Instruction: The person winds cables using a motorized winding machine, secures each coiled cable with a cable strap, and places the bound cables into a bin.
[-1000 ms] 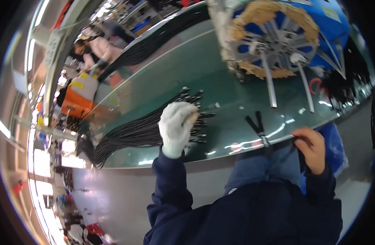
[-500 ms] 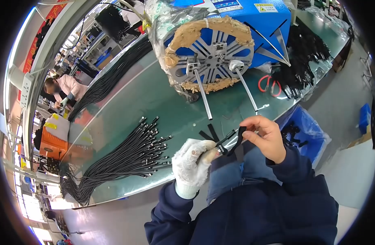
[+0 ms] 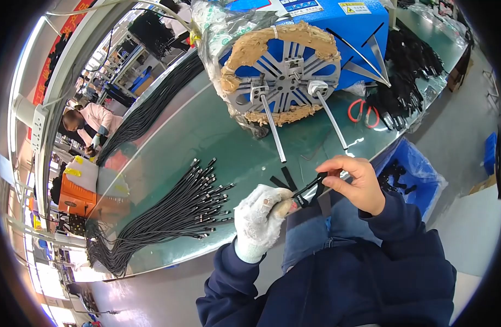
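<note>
My left hand (image 3: 261,218), in a white knitted glove, is closed with thumb and fingers around one end of a black strap (image 3: 320,188). A slim dark piece lies alongside the strap; I cannot tell whether it is a cable end. My bare right hand (image 3: 355,182) pinches the strap's upper part between thumb and forefinger, where it bends into a loop. Two flat black strips (image 3: 287,177) stick out beyond my left fingers, near the table edge. To the left, a bundle of black cables (image 3: 168,210) with metal connectors lies on the green table (image 3: 207,131).
A blue machine (image 3: 327,60) bears a spoked wheel with two metal rods (image 3: 274,131) jutting toward me. Red-handled pliers or scissors (image 3: 363,113) lie beside black cables (image 3: 406,71). A blue lined bin (image 3: 419,180) stands at right. A co-worker (image 3: 92,122) sits at far left.
My right hand has drawn the strap's upper part slightly lower and nearer the slim dark piece. My left hand keeps its grip. The view has shifted slightly.
</note>
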### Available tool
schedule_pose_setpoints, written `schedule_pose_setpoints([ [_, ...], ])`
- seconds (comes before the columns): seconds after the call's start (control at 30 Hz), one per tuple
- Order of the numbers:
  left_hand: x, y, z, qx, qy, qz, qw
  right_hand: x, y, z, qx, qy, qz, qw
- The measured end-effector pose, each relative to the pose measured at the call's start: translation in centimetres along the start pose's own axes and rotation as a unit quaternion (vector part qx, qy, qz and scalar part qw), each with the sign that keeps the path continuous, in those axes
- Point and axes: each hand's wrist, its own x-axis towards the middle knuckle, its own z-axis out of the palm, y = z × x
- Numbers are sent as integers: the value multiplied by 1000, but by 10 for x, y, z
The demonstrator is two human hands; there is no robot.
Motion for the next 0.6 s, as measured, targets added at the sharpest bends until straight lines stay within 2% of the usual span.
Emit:
schedule_pose_setpoints([
  [0.13,3,-2,0,-24,-52,25,998,10,-3,-4,-118,-112,-95,982],
  [0.2,3,-4,3,-34,-65,40,996,13,-7,4,-153,-105,-87,979],
  [0.27,7,1,0,-16,-38,23,999,20,-11,5,-189,-70,-104,974],
  [0.3,10,4,-2,-6,-23,16,1000,22,-15,1,-148,-61,-61,985],
  [0.33,13,5,-1,-3,-4,40,999,24,-17,-1,-163,-62,-83,981],
  [0.43,26,19,-4,14,-31,65,997,28,-28,-6,-192,-80,-136,969],
  [0.47,27,14,-3,43,-13,110,993,29,-32,-8,-200,-86,-152,964],
  [0.6,34,21,-7,53,-16,123,991,30,-41,-16,-247,-96,-226,937],
])
